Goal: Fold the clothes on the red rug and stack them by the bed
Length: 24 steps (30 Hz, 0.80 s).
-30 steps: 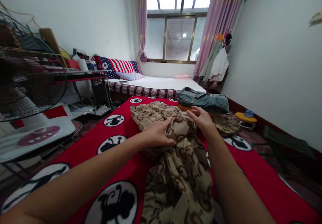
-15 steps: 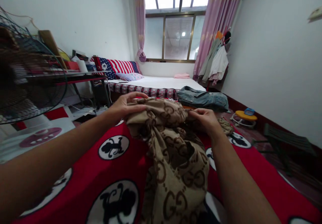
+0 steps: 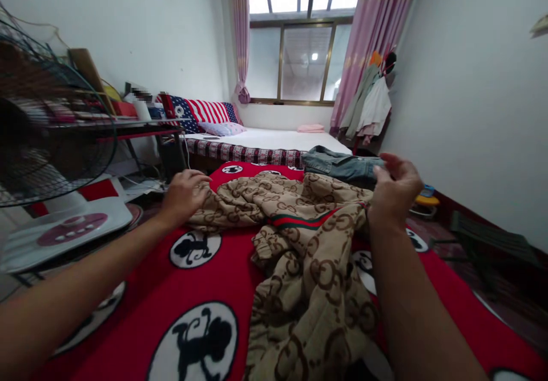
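Note:
A tan top [image 3: 299, 198] with brown double-G lettering and a green-and-red stripe lies spread and rumpled on a red cover [image 3: 201, 287] printed with dark monkey figures in white circles. At its far left end, my left hand [image 3: 186, 195] has its fingers bent over the cloth and closed on it; the thumb side is partly hidden. My right hand [image 3: 396, 190] is raised at the top's right side, with fingers curved and a gap between thumb and forefinger. Nothing shows in that hand. Folded blue jeans [image 3: 336, 165] lie just behind, partly covered by it.
A fan [image 3: 55, 158] stands close on the left, before a cluttered desk [image 3: 128, 124]. Beyond is a bed with a white sheet [image 3: 274, 136]. On the right are a yellow stool [image 3: 427, 200], a dark folding stool [image 3: 488, 235] and hanging clothes [image 3: 372, 107].
The bunched top has spread out flat, so its stripe now shows. My left hand has moved left and down; my right hand has moved right, up and off the cloth.

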Motion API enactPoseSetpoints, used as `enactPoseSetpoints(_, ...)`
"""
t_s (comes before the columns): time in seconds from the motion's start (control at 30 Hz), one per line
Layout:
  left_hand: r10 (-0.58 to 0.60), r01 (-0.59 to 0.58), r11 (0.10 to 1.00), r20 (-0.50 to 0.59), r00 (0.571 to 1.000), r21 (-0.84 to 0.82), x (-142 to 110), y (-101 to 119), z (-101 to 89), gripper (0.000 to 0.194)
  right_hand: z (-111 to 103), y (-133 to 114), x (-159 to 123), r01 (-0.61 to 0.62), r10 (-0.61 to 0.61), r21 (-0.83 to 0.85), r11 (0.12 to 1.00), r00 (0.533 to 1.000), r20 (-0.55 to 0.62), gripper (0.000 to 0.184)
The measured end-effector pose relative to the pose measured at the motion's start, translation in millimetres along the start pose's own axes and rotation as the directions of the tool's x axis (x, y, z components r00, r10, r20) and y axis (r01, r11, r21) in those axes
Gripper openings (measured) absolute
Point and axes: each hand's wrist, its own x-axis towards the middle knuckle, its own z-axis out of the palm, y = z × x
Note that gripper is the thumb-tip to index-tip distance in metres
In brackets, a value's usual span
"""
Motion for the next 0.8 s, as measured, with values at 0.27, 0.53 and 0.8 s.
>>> enactPoseSetpoints(0.27, 0.716, -0.505, 0.695, 0.432, 0.548, -0.512, -56.8, 112.8, 42.1, 0.073, 19.8, -75.4, -50.8, 0.142, 0.063, -0.099, 0.985, 0.239, 0.969, 0.038)
enactPoseSetpoints(0.53, 0.5, -0.205, 0.822, 0.502, 0.706, -0.531, -30.8, 115.5, 39.2, 0.018, 26.3, 9.5, -46.7, 0.446, 0.43, -0.518, 0.73, 0.29, 0.855, 0.075)
enactPoseSetpoints(0.8, 0.035, 0.35, 0.788, 0.605, 0.795, -0.506, 1.1, 100.8, -104.1, 0.02, 24.6, 57.4, -47.7, 0.326, 0.551, -0.667, 0.67, 0.384, 0.741, 0.085)
